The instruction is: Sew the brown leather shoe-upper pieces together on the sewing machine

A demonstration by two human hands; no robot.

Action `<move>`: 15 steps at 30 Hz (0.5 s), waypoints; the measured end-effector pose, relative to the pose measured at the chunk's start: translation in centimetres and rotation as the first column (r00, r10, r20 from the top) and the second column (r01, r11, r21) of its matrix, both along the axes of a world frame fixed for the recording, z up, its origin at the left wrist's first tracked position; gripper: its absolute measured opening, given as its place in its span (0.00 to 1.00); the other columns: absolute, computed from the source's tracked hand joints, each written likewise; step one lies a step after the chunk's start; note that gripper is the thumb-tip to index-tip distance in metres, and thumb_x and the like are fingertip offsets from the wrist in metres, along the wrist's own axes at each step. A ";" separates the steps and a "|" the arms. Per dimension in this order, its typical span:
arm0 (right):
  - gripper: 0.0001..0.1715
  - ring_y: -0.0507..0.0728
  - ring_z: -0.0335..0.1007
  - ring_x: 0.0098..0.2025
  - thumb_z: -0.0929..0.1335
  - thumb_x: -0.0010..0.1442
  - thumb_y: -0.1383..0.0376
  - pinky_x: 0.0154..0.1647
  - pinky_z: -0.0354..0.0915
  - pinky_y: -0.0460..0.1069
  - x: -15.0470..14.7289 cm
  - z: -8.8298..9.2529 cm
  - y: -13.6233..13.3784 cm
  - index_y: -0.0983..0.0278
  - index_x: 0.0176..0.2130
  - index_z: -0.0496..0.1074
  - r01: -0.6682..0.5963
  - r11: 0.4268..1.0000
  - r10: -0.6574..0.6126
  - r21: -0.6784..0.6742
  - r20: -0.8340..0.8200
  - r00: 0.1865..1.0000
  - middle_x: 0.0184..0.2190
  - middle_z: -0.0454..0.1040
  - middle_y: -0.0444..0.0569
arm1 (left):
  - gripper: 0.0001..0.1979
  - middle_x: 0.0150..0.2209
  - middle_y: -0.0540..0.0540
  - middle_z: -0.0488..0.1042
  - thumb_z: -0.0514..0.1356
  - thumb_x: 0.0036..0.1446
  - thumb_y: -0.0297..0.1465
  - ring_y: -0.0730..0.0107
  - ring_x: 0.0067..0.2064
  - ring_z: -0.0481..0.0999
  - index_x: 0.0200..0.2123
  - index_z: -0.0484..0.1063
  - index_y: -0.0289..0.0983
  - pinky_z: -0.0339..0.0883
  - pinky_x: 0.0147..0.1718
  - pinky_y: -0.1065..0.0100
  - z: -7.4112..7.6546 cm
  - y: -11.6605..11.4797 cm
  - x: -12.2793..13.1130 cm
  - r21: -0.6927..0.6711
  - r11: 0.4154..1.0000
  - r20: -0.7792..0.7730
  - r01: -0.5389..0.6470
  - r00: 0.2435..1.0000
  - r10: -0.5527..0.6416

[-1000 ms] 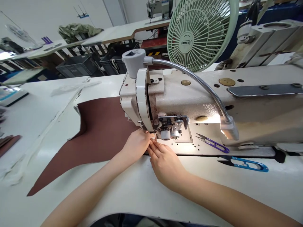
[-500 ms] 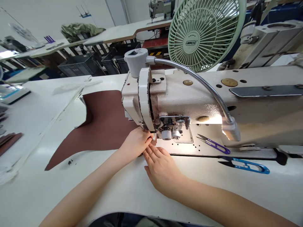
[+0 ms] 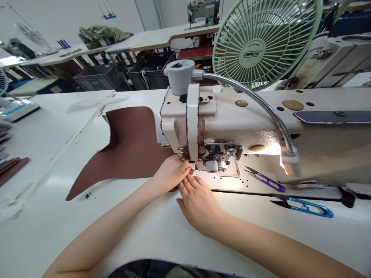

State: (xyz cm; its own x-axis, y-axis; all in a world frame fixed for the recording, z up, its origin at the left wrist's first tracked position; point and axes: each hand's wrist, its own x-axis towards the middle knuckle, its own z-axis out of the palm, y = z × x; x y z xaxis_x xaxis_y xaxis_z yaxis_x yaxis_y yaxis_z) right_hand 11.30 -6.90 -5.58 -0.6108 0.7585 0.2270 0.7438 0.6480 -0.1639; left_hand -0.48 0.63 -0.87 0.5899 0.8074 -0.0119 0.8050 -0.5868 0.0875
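A brown sheet of leather-like material (image 3: 133, 154) lies on the white table, its right end running under the head of a sewing machine (image 3: 176, 116). My left hand (image 3: 172, 173) rests at that right end beside the needle area, fingers bent and pressed together on the sheet's edge. Just right of it and nearer me, my right hand (image 3: 198, 200) lies palm down with its fingers stretched out, their tips touching the left fingers. What lies under the right fingertips is hidden.
Purple snips (image 3: 268, 181) lie on the machine bed, with blue snips (image 3: 313, 206) nearer me. A bendable lamp (image 3: 290, 160) lights the bed. Behind the machine stands a green fan (image 3: 252, 54). Brown pieces (image 3: 14, 170) lie at the far left.
The brown sheet has shifted slightly toward the machine, and its near left tip sits further right and higher. The whole view has shifted a little. Both hands keep nearly the same pose.
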 end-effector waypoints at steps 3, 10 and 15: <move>0.28 0.65 0.60 0.59 0.58 0.65 0.60 0.53 0.60 0.57 -0.2 -0.1 0.2 0.78 0.56 0.65 0.013 1.000 -0.013 0.028 -0.004 1.000 0.56 0.66 0.64 | 0.13 0.18 0.50 0.66 0.53 0.52 0.20 0.70 0.23 0.64 0.18 0.65 0.35 0.50 0.23 0.69 0.1 0.1 0.1 0.027 0.999 -0.046 0.042 0.998 -0.041; 0.24 0.66 0.61 0.57 0.61 0.64 0.60 0.53 0.60 0.57 -0.5 0.0 0.5 0.76 0.50 0.70 0.051 0.999 -0.050 0.015 -0.032 0.998 0.51 0.70 0.63 | 0.11 0.26 0.51 0.72 0.53 0.55 0.21 0.72 0.28 0.67 0.28 0.73 0.36 0.58 0.28 0.72 0.2 -0.3 -1.3 -0.034 0.996 0.121 0.085 0.989 -0.081; 0.23 0.67 0.60 0.57 0.62 0.63 0.60 0.53 0.59 0.58 -0.5 0.1 0.7 0.76 0.49 0.69 0.049 0.997 -0.054 -0.061 -0.080 0.995 0.52 0.69 0.65 | 0.15 0.34 0.47 0.75 0.52 0.54 0.20 0.67 0.35 0.71 0.39 0.76 0.37 0.64 0.37 0.68 0.3 -0.3 -1.6 -0.100 0.988 0.084 0.119 0.990 -0.111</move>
